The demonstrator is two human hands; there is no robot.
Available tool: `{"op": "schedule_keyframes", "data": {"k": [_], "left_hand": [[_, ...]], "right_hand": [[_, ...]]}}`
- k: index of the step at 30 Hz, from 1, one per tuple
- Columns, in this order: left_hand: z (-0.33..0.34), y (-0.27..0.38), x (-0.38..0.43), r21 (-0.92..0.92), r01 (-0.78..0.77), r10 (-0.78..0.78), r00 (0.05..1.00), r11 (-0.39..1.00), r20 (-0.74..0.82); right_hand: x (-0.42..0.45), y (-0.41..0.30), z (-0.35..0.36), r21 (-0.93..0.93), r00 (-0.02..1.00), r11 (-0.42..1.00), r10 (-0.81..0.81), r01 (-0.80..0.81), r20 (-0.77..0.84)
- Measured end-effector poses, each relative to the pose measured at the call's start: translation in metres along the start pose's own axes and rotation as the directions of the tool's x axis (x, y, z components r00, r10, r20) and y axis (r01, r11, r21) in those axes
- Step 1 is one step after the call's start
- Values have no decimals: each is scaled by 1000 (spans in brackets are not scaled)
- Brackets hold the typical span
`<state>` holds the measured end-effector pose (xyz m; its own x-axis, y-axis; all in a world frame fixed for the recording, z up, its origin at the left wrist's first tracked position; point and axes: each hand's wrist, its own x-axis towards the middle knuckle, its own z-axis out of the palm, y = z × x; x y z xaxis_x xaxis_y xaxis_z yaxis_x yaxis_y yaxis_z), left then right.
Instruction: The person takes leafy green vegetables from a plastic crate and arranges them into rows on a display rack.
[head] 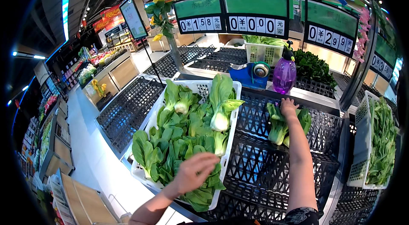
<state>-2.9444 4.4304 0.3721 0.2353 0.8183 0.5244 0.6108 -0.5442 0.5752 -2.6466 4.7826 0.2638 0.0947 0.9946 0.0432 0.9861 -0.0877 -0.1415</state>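
Observation:
My left hand (pixel 195 171), slightly blurred, hovers over the near end of a white plastic crate (pixel 235 110) of bok choy (pixel 166 142). Its fingers curve forward and nothing shows in it. One large bok choy (pixel 220 119) lies on top at the crate's far right, white base towards me. To the right, on the black plastic grid shelf (pixel 255 158), lie a few bok choy (pixel 277 130) with their leaves pointing away. My right hand (pixel 289 107) touches their leafy ends with its fingers spread; its palm side is hidden, so any grip cannot be told.
A purple spray bottle (pixel 283 75) and a blue tape dispenser (pixel 252 75) stand on the ledge behind the shelf. Price signs (pixel 255 14) hang above. Another crate of leafy greens (pixel 380 145) is at right. A metal post (pixel 359 65) rises at the back right.

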Motion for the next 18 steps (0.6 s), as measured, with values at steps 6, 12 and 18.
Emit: {"op": "schedule_keyframes", "data": {"k": [6, 12, 18], "left_hand": [[-60, -106, 75, 428, 234, -129, 957, 873, -260], [-83, -207, 118, 652, 551, -623, 767, 521, -150], [-42, -183, 147, 817, 475, -691, 710, 326, -137]], "right_hand": [[-67, -32, -85, 128, 703, 814, -397, 567, -591], [-198, -159, -106, -83, 573, 608, -779, 789, -257], [-210, -204, -98, -292, 784, 739, -617, 608, 72]]}}
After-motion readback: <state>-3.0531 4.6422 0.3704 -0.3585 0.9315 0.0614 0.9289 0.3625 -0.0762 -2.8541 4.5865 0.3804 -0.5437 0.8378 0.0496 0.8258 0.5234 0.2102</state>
